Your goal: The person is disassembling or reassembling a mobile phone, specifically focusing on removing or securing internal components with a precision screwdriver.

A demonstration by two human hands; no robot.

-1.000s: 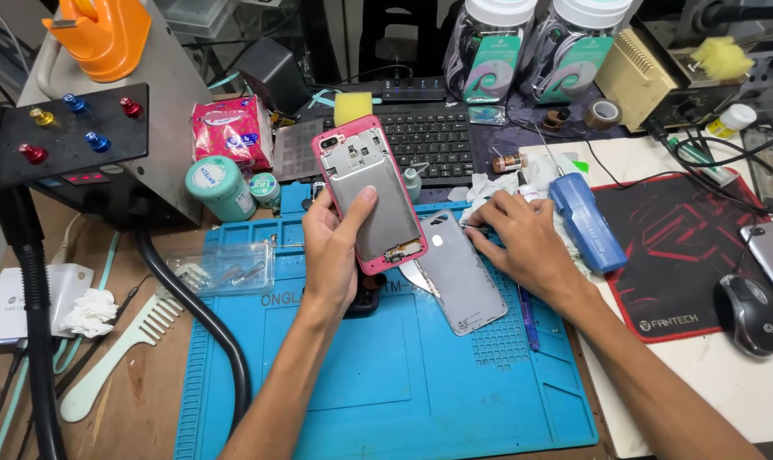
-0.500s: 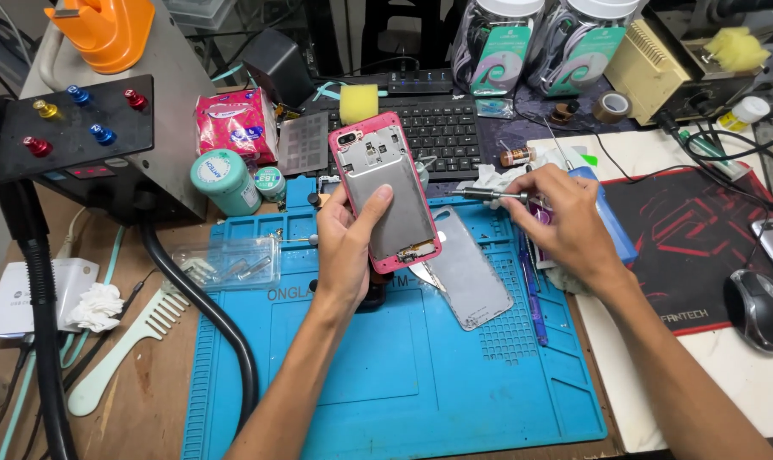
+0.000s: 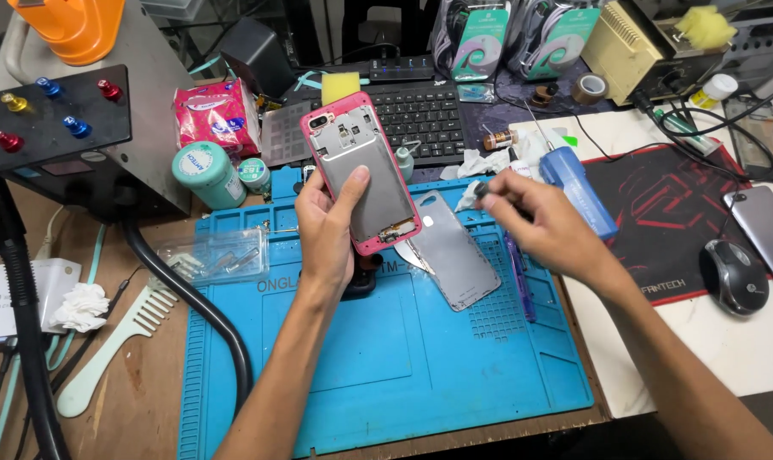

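Note:
My left hand point(image 3: 325, 228) holds up an opened phone with a pink frame point(image 3: 362, 173), its bare metal inside facing me, thumb across the middle. My right hand point(image 3: 544, 226) pinches a thin dark tool point(image 3: 482, 190) by its tip, just right of the phone and above the grey back cover point(image 3: 454, 247). That cover lies flat on the blue work mat point(image 3: 386, 358). A blue cylindrical tool point(image 3: 578, 187) lies behind my right hand.
A clear parts tray point(image 3: 212, 254) sits on the mat's left. A keyboard point(image 3: 420, 115), pink tissue pack point(image 3: 216, 115) and teal jar point(image 3: 207, 173) stand behind. Right: a black mouse pad point(image 3: 667, 196), mouse point(image 3: 733, 277) and another phone point(image 3: 770, 234). A black hose point(image 3: 195, 298) crosses left.
My right hand lifted off the mat, picked up the thin tool and brought it toward the phone. My left hand raised the phone slightly and tilted it more upright.

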